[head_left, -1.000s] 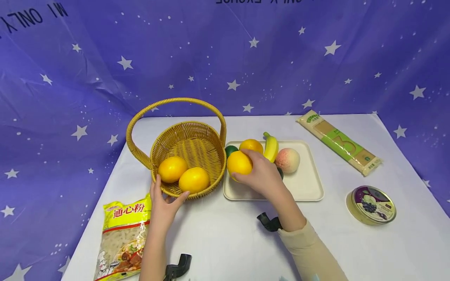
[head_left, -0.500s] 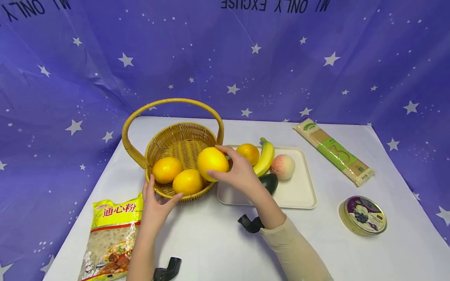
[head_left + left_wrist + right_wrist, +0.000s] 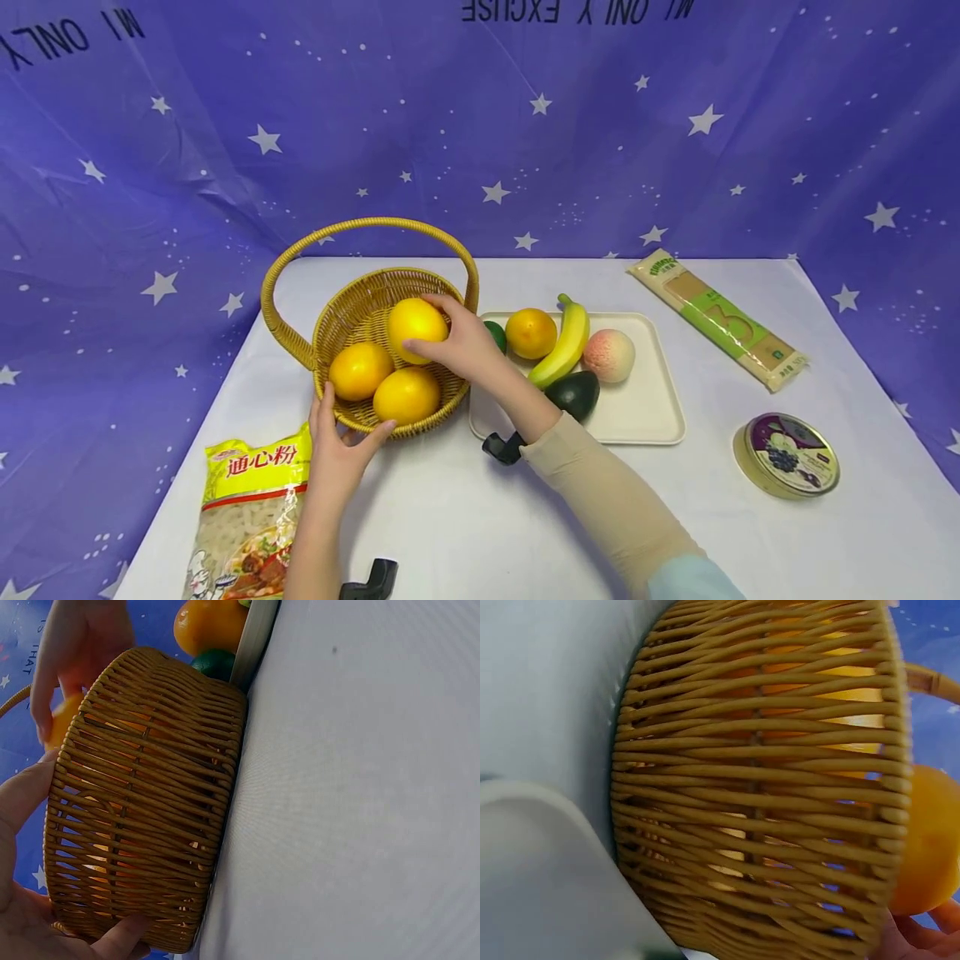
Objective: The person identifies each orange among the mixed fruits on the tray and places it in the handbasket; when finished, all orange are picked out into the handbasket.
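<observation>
My right hand (image 3: 468, 342) holds a smooth yellow-orange fruit, which looks like an orange (image 3: 414, 327), inside the rim of the wicker basket (image 3: 358, 298). Two similar oranges lie in the basket, one at the left (image 3: 361, 371) and one at the front (image 3: 407, 397). My left hand (image 3: 341, 458) grips the basket's front left side. In the left wrist view, its thumb is at the rim and a finger lies against the woven wall (image 3: 150, 810). In the right wrist view the held orange (image 3: 930, 844) shows just past the rim, with fingertips below it.
Right of the basket, a cream tray (image 3: 645, 412) bears an orange (image 3: 531, 333), a banana (image 3: 564, 346), a peach (image 3: 610, 356), an avocado (image 3: 573, 395) and a partly hidden green item (image 3: 495, 335). Around them are a pasta bag (image 3: 251, 517), a noodle pack (image 3: 720, 321) and a round tin (image 3: 787, 456).
My right hand has carried the orange leftward from over the tray into the basket. The avocado on the tray has come into view. My left hand stays at the basket.
</observation>
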The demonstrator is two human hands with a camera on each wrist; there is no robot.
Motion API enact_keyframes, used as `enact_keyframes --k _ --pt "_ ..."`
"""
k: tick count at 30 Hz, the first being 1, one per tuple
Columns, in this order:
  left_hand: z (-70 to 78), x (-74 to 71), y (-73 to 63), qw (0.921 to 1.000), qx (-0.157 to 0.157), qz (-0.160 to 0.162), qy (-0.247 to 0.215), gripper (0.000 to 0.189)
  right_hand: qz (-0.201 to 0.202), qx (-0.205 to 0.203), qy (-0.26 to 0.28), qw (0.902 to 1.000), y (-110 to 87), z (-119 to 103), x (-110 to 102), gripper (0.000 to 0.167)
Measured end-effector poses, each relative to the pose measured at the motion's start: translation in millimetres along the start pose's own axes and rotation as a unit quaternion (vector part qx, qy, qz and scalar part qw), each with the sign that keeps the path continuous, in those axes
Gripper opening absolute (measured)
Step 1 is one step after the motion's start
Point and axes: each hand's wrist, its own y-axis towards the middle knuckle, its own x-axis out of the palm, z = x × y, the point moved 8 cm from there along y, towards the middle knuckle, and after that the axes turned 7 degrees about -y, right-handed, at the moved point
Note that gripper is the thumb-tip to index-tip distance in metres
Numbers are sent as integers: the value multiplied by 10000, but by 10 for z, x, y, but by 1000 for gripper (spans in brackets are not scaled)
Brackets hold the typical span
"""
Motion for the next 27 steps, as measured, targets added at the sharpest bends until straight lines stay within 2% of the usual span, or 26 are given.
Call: enact_keyframes --k 6,12,22,27 --pt "-3 2 10 10000 39 -9 58 110 77 51 -186 9998 159 44 128 74" --pt "-24 0 6 10000 0 16 97 111 -110 280 -443 9986 248 120 285 74" --pt "-24 -12 -19 10000 -85 8 12 111 -467 561 -896 9933 285 179 440 74" --pt "-17 5 -11 9999 -44 -47 -102 111 -461 609 -1073 9913 283 188 431 73"
